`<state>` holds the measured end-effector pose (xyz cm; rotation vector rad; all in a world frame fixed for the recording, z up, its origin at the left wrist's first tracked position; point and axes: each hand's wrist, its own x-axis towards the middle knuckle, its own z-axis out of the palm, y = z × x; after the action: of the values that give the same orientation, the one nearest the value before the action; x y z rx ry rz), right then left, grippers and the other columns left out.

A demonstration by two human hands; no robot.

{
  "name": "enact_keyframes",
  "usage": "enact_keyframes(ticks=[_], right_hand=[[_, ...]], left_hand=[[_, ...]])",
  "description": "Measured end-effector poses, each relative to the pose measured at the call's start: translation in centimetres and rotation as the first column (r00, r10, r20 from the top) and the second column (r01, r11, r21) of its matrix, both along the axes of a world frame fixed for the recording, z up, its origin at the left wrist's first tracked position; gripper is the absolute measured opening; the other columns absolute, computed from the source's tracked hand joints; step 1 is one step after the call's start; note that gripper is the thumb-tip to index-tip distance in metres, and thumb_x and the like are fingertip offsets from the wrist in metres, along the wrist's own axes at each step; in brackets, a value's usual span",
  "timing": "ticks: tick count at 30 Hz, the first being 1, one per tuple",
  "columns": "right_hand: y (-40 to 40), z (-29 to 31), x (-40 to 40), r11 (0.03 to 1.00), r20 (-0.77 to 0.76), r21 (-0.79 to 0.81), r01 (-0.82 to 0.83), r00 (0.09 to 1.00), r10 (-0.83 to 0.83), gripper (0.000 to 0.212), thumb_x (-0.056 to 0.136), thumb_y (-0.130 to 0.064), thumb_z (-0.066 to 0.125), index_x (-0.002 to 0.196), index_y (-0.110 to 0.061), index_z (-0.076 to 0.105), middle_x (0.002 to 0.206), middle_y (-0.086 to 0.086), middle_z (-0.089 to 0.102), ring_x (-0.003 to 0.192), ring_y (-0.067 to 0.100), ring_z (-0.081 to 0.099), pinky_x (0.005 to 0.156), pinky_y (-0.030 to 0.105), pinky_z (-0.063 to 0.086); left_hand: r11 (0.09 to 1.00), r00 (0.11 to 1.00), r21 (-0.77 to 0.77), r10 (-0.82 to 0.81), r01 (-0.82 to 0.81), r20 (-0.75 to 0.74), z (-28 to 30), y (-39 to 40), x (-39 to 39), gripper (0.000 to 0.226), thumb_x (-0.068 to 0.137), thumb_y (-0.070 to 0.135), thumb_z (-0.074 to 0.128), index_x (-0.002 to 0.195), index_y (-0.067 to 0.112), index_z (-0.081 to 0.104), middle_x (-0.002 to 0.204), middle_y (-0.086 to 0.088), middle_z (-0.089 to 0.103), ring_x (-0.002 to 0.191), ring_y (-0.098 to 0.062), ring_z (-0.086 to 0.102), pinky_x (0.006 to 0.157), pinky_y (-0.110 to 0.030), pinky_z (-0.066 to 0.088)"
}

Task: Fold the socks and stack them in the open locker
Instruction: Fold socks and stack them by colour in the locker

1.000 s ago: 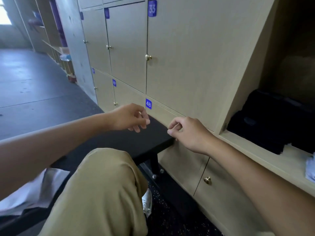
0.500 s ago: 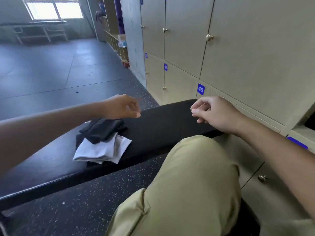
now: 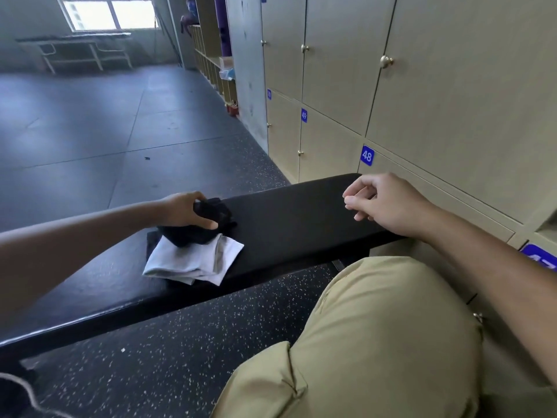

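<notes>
A small heap of socks lies on the black bench [image 3: 289, 215]. On top is a black sock [image 3: 208, 224], and my left hand [image 3: 184, 211] grips it with thumb and fingers curled round its upper end. Beneath it lie white socks [image 3: 196, 260], spread flat toward the bench's near edge. My right hand [image 3: 382, 202] hovers over the bench's right end with fingers loosely curled and nothing in it. The open locker is almost out of view; only a sliver of its edge shows at the far right.
A wall of beige lockers [image 3: 422, 86] with brass knobs and blue number tags runs along the right. My knee in khaki trousers [image 3: 376, 342] fills the lower right. Dark speckled floor [image 3: 90, 131] stretches left toward a white table [image 3: 75, 52] under a window.
The view has swung left, away from the open locker, toward the bench. My left hand has dropped onto the sock heap and taken hold of the black sock. The right hand stays loosely curled.
</notes>
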<state>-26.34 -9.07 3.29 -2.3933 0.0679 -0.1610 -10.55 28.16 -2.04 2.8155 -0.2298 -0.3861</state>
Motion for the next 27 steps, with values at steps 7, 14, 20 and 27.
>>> enact_keyframes(ticks=[7, 14, 20, 27], right_hand=[[-0.7, -0.1, -0.4, 1.0, -0.003, -0.028, -0.001, 1.0, 0.001, 0.004, 0.095, -0.028, 0.066, 0.093, -0.026, 0.069, 0.087, -0.006, 0.073, 0.071, 0.009, 0.073, 0.07, 0.029, 0.051], [-1.1, -0.1, -0.7, 1.0, 0.004, -0.029, 0.008, 1.0, -0.008, 0.003, 0.095, -0.026, 0.067, 0.093, -0.025, 0.069, 0.086, -0.005, 0.074, 0.07, 0.009, 0.073, 0.072, 0.031, 0.053], [-1.2, 0.3, -1.0, 1.0, 0.017, -0.017, 0.015, 1.0, -0.014, 0.004, 0.095, -0.025, 0.067, 0.092, -0.025, 0.07, 0.085, -0.005, 0.075, 0.07, 0.008, 0.073, 0.078, 0.034, 0.055], [-0.6, 0.9, -1.4, 0.999, 0.037, 0.041, -0.01, 0.999, 0.009, 0.004, 0.095, -0.026, 0.067, 0.094, -0.026, 0.07, 0.086, -0.005, 0.075, 0.072, 0.01, 0.073, 0.086, 0.042, 0.058]], left_hand=[[0.989, 0.978, -0.138, 0.085, -0.059, 0.189, -0.9, 0.1, 0.9, 0.047, 0.074, 0.036, 0.09, 0.113, 0.019, 0.069, 0.111, -0.007, 0.065, 0.099, -0.024, 0.056, 0.083, -0.032, 0.043], [0.983, 0.967, -0.181, 0.079, -0.035, 0.244, 0.8, 0.6, 1.5, 0.028, 0.077, 0.025, 0.089, 0.096, 0.025, 0.069, 0.103, -0.003, 0.065, 0.097, -0.024, 0.059, 0.079, -0.031, 0.041], [0.96, 0.982, -0.261, -0.054, 0.1, 0.18, 4.7, 0.0, 0.7, 0.015, 0.09, 0.016, 0.077, 0.104, 0.012, 0.076, 0.102, -0.01, 0.072, 0.095, -0.026, 0.065, 0.074, -0.028, 0.048], [0.83, 0.982, -0.525, -0.151, 0.19, 0.117, 10.5, -3.9, -2.1, 0.017, 0.097, 0.021, 0.067, 0.107, 0.008, 0.07, 0.101, -0.013, 0.073, 0.093, -0.027, 0.07, 0.083, -0.04, 0.056]])
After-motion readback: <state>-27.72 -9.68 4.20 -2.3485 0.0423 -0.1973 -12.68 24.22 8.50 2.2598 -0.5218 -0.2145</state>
